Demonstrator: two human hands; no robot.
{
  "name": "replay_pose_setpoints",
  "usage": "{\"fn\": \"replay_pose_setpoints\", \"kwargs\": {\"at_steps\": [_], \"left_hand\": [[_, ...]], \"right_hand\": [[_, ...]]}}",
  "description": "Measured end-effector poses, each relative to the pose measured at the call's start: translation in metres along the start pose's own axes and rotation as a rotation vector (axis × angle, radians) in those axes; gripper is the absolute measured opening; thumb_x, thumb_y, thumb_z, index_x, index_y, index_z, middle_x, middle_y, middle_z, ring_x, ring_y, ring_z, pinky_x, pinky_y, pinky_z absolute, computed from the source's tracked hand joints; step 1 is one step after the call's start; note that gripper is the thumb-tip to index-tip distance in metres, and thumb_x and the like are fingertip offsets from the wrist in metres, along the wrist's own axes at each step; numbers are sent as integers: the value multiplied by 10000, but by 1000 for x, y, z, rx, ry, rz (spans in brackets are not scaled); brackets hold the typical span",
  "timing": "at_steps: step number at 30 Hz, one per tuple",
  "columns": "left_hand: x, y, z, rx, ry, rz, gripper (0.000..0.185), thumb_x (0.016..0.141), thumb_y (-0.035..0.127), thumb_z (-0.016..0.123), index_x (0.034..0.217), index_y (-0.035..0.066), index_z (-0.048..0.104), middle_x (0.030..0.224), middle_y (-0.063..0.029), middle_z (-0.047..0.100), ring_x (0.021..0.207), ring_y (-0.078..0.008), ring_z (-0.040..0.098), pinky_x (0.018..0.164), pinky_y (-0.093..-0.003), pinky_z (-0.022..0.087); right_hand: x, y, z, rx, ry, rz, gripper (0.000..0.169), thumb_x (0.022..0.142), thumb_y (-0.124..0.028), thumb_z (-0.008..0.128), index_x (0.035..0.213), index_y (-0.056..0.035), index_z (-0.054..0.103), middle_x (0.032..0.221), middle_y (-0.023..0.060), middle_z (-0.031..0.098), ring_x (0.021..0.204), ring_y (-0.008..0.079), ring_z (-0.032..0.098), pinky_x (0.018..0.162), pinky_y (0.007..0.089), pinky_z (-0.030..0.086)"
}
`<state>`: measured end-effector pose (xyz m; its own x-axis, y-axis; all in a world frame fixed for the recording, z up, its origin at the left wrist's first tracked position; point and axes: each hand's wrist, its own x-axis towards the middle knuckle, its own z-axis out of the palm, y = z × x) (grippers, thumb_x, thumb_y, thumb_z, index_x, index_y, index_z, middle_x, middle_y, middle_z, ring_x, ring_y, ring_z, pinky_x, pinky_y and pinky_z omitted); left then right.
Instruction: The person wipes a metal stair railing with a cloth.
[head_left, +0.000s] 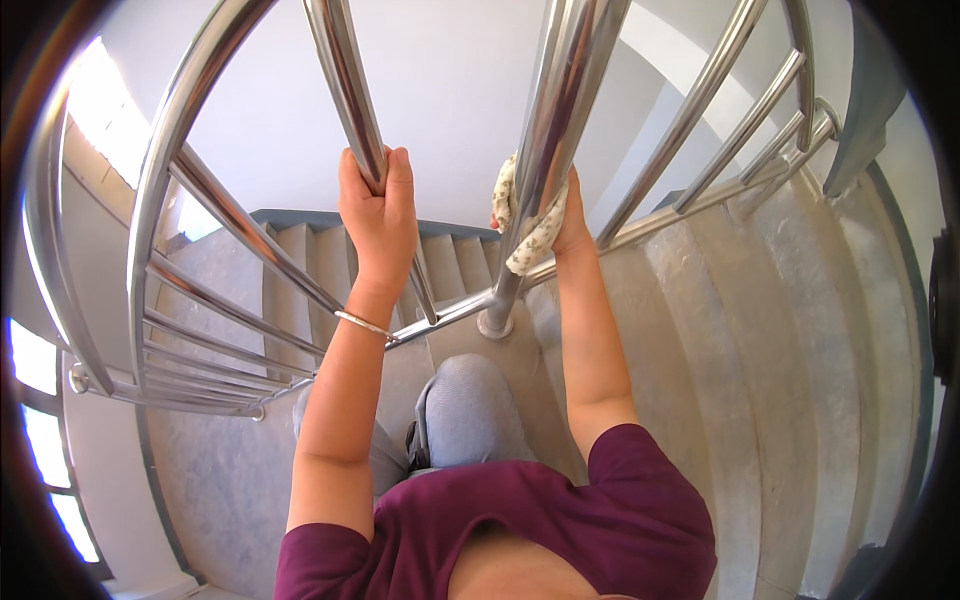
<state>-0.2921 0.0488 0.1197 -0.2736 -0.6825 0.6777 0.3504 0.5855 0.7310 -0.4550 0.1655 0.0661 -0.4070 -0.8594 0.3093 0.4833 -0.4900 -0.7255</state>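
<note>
My left hand (379, 206) is wrapped around a slim steel baluster (346, 82), with the thumb on top; a bangle circles that wrist. To its right rises a thicker steel newel post (559, 112) with a round base plate on the floor. My right hand (571, 217) holds a white cloth with a small leafy print (541, 229) around the lower part of this post. The cloth passes across the post's front and shows on both sides. Most of the right hand's fingers are hidden behind the post and cloth.
Concrete steps (720, 360) climb on the right, and other steps (300, 259) lie beyond the railing. A curved steel handrail (154, 172) with several balusters bends around on the left. My bent knee (476, 405) is close to the post's base. Windows (45, 442) are at far left.
</note>
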Motion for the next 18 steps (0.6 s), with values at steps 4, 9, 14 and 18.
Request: {"fn": "replay_pose_setpoints", "kwargs": {"at_steps": [4, 9, 14, 18], "left_hand": [[0, 0, 1, 7, 15, -3, 129, 925, 116, 524, 847, 68, 433, 563, 43, 359, 431, -26, 318, 376, -187, 286], [0, 0, -1, -22, -2, 11, 123, 924, 112, 525, 849, 64, 442, 567, 41, 362, 438, -29, 328, 387, -188, 291], [1, 11, 4, -129, -33, -70, 128, 924, 114, 527, 849, 58, 440, 575, 31, 379, 449, -38, 350, 403, -195, 310], [0, 19, -1, -119, -46, -127, 123, 920, 108, 531, 848, 58, 445, 577, 20, 400, 453, -47, 361, 414, -203, 329]], "right_hand": [[-37, 51, -33, -289, 334, -192, 508, 895, -470, 485, 1121, -15, 481, 846, 119, 578, 719, 232, 592, 671, 356, 503], [-57, 85, 19, -931, 657, -700, 705, 769, -180, 710, 1298, 52, 307, 1184, 190, 455, 1095, 294, 467, 948, 394, 370], [-16, 7, 53, -1448, 518, -1162, 796, 710, -121, 712, 1338, 59, 259, 1295, 255, 362, 1171, 412, 390, 979, 462, 338], [15, -40, 96, -1609, 490, -1336, 863, 667, -80, 715, 1364, 34, 218, 1313, 245, 333, 1196, 407, 349, 997, 450, 322]]}}
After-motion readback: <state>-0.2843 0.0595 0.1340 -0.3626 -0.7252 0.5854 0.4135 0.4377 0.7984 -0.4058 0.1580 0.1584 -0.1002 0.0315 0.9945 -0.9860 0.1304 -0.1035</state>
